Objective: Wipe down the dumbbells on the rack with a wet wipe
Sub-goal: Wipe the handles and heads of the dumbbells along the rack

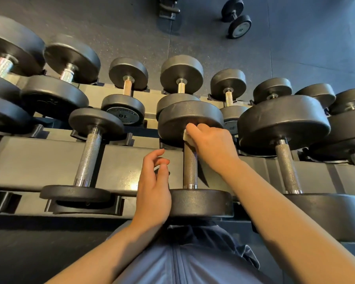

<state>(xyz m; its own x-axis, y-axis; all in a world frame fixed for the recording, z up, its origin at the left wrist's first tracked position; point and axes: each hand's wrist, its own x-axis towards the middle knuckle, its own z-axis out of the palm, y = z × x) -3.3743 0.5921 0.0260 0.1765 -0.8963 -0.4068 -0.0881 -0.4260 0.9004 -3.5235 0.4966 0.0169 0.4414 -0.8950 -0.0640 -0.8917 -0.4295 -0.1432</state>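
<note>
A black dumbbell with a knurled steel handle (pixel 190 171) lies on the near tier of the rack (pixel 39 160), straight in front of me. My right hand (pixel 211 144) grips a white wet wipe (pixel 186 136) against the top of that handle, just under the far weight head (pixel 190 117). My left hand (pixel 154 187) hovers beside the near weight head (pixel 200 202), fingers loosely curled, holding nothing.
More black dumbbells fill both tiers: a smaller one (pixel 88 156) to the left, a larger one (pixel 285 160) to the right, several on the far tier. One dumbbell (pixel 237 17) lies on the dark rubber floor beyond the rack.
</note>
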